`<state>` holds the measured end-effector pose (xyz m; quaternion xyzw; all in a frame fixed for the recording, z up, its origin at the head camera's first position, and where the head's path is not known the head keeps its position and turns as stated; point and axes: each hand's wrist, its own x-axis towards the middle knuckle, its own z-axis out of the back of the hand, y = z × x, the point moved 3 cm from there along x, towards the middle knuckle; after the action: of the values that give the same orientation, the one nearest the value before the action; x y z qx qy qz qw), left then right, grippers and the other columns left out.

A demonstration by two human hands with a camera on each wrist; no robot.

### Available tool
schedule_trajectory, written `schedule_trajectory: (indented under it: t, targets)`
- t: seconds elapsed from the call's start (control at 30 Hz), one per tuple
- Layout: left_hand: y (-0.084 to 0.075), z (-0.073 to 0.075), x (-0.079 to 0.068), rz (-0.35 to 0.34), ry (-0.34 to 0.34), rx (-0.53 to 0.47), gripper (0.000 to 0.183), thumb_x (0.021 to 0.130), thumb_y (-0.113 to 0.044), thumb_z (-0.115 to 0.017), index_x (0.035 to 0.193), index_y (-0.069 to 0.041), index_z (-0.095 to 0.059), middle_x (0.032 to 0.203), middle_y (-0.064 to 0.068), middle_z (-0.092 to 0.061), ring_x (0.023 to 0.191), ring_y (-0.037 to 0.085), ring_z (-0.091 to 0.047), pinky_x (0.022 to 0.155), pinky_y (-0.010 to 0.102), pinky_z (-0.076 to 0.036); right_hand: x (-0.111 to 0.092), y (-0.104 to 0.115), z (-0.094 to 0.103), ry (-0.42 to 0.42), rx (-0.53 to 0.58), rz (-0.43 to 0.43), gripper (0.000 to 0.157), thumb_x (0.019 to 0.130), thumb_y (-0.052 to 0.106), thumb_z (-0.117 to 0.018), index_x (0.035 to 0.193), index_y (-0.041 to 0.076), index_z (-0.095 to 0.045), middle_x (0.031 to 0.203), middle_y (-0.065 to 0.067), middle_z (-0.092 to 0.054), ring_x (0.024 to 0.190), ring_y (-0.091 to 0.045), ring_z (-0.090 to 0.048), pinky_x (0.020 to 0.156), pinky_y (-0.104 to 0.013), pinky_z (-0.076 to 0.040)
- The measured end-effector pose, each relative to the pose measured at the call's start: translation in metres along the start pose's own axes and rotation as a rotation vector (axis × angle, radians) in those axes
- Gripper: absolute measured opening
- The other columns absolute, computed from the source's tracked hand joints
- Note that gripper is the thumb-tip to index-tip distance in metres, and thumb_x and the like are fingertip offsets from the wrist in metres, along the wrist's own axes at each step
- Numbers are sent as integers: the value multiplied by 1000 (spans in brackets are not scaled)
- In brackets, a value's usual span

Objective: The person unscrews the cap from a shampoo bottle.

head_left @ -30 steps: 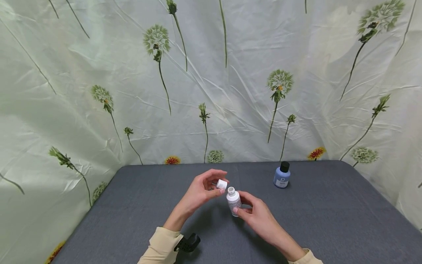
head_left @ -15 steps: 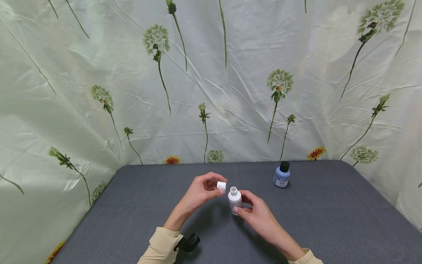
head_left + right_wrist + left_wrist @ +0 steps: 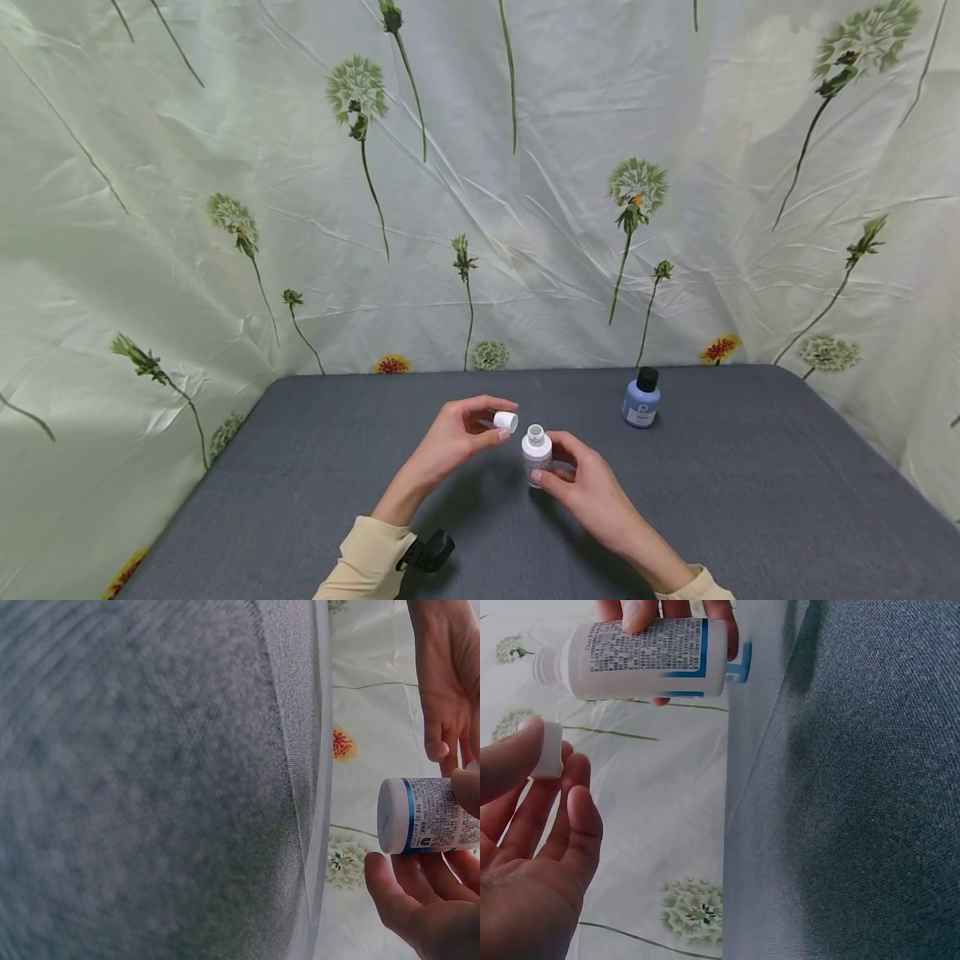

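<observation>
Between thumb and fingers, my left hand [image 3: 461, 433] pinches a small white cap [image 3: 506, 421], its hollow end turned toward the bottle. Just right of it, my right hand [image 3: 588, 490] grips a white bottle [image 3: 537, 450] by its sides, nearly upright with the bare mouth facing up. In the left wrist view the bottle [image 3: 649, 660] shows a label of dense small print with a blue band and a threaded neck. Cap and bottle are apart. The right wrist view has the bottle's flat base [image 3: 393, 816] above the fingers of the right hand [image 3: 435, 907].
A blue bottle [image 3: 641, 404] with a black cap stands toward the back right of the dark grey table [image 3: 300, 483]. Behind the table hangs a pale curtain [image 3: 540, 208] printed with dandelions. A black band [image 3: 427, 552] sits at the left wrist.
The white bottle has shifted slightly right and become more upright, widening the gap to the cap. My left hand has dropped a little, and the cap has tilted slightly in its fingers.
</observation>
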<state>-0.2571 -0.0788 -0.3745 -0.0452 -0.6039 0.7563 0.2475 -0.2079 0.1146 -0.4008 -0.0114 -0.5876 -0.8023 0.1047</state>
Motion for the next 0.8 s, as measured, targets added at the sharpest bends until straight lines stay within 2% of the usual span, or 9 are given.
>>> schedule_trajectory:
  t: [0.27,0.5,0.63,0.8]
  targets:
    - [2,-1,0,4,1,23,28,91,-11,-71,119,-11,-69,111,3,-68,90,28,-62,75,34,-51,1,-1,2,-41,-46,-10,42,84,5,-78,123,9,-62,116,-4,-65,108,-20,-62,96,-43,-48]
    - [-24,-3,-7,-1,15,22,22,90,0,-69,112,-3,-67,108,7,-69,98,26,-62,78,33,-51,1,0,2,-54,-51,-8,42,83,5,-78,122,8,-63,114,-3,-65,106,-19,-62,95,-42,-48]
    - [-24,-2,-7,-9,32,6,20,91,1,-68,110,-2,-65,109,11,-69,99,26,-63,77,31,-50,1,1,3,-60,-36,-2,42,83,5,-78,122,9,-63,114,-3,-65,106,-18,-62,95,-42,-48]
    - [-17,-1,-5,8,52,-3,19,91,0,-69,109,-1,-63,111,21,-68,95,24,-64,75,29,-50,1,2,4,-63,-24,9,42,84,6,-78,122,8,-62,115,-4,-65,106,-19,-62,96,-42,-48]
